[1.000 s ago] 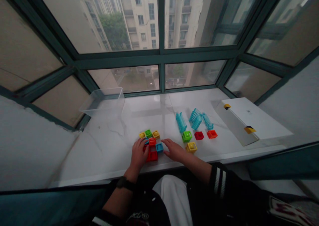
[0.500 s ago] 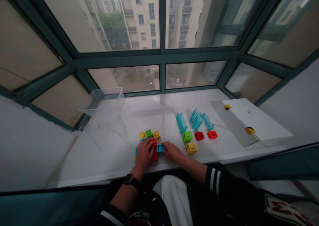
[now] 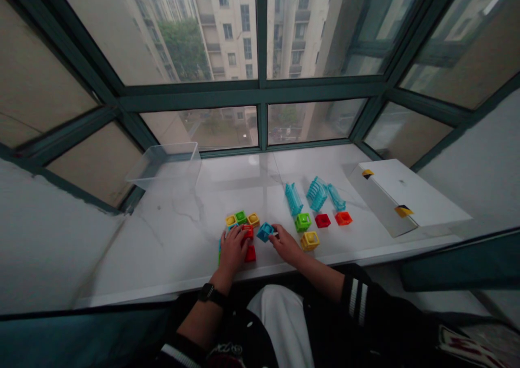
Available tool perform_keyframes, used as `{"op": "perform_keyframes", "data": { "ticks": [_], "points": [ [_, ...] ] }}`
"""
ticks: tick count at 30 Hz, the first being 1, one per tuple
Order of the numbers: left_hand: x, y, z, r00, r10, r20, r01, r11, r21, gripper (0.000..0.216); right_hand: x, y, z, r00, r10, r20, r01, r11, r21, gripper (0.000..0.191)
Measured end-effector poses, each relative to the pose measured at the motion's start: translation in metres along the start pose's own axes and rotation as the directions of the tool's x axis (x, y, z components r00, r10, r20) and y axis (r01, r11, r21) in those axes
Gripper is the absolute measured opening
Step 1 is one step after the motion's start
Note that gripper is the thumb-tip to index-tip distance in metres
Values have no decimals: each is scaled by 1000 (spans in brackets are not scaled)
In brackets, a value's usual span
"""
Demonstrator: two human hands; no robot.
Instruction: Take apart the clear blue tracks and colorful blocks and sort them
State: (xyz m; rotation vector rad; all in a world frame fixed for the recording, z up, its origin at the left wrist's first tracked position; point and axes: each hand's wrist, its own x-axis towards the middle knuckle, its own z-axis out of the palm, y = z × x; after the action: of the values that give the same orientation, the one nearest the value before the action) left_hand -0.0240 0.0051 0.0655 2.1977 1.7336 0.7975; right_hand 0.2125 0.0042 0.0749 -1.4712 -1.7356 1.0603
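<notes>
A cluster of coloured plastic blocks [image 3: 242,220] sits on the white marble sill [image 3: 182,232]: yellow, green and orange cubes at the back, red ones nearer me. My left hand [image 3: 233,249] lies on the cluster's near side, fingers curled over the red blocks. My right hand [image 3: 285,243] pinches a blue cube [image 3: 265,231], which is tilted and lifted off the cluster's right edge.
Right of my hands lie a yellow cube [image 3: 310,240], a green cube [image 3: 303,222], a red cube [image 3: 323,220] and an orange cube [image 3: 343,217], with three blue ribbed pieces [image 3: 317,194] behind. A clear plastic tub [image 3: 166,165] stands back left, a white box [image 3: 400,195] at right.
My right hand has closed on the blue cube and pulled it up and away from the cluster. My left hand has slid forward onto the red blocks.
</notes>
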Motion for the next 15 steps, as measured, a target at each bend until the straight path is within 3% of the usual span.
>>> {"op": "perform_keyframes", "data": {
  "ticks": [3,6,8,10,13,15],
  "points": [
    [2,15,-8,997,-56,-44,49,990,-135,36,-3,-13,-9,998,-49,-40,52,995,89,36],
    [7,34,-14,988,-156,6,144,891,-431,44,-8,-28,-19,989,-129,-70,134,988,80,42],
    [11,46,-14,963,-241,120,261,730,-631,53,-12,-37,-24,981,-183,-70,188,979,73,44],
    [14,55,-12,919,-286,271,386,511,-768,65,-16,-44,-29,970,-236,-62,240,968,74,45],
    [14,66,-10,861,-253,441,488,169,-856,67,-22,-51,-34,946,-321,-43,323,944,64,48],
    [12,71,-14,846,-213,488,496,-20,-868,59,-26,-54,-37,929,-368,-38,369,928,47,50]
  ]
}}
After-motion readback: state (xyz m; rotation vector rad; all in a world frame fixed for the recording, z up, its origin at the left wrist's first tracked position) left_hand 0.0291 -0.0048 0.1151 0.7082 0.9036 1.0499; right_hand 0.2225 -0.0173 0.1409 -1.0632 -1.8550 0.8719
